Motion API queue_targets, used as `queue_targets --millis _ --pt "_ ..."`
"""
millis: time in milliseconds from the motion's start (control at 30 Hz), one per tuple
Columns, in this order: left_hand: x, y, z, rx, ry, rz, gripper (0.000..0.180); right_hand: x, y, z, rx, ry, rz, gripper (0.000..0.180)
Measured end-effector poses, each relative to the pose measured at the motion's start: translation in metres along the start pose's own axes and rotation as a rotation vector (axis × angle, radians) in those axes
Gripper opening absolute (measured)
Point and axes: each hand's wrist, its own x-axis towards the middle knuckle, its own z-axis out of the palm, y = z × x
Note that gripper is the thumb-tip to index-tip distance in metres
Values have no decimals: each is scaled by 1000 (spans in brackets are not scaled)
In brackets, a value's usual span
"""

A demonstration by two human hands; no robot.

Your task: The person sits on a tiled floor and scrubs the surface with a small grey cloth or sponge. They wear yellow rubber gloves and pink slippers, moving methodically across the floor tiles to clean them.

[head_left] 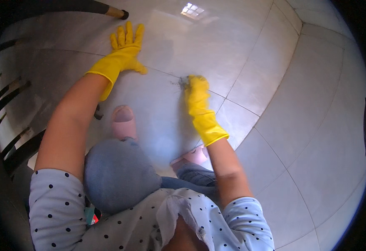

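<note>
Both of my hands wear yellow rubber gloves. My left hand [125,49] is spread on the tiled floor [158,113], fingers apart and holding nothing. Over to the right, my right hand [198,90] is closed and pressed down near a joint between tiles. A dark grey, rough smudge [182,82] shows on the floor at its fingers. Whatever is in that hand is mostly hidden under the glove, and I cannot tell whether the grey edge is a scourer or dirt.
My feet are in pink slippers [123,119] just below my hands. A dark furniture leg with a wooden tip [115,12] stands beyond my left hand. Black chair slats [7,100] line the left side. A pale tiled wall [312,108] rises on the right.
</note>
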Motion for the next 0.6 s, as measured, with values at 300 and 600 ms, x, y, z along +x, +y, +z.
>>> queue_targets --millis 300,600 --pt "0 3 -3 27 0 -18 152 82 -53 14 284 -243 34 28" --pt "-3 -2 11 26 48 -9 148 33 -48 -1 139 -337 75 24"
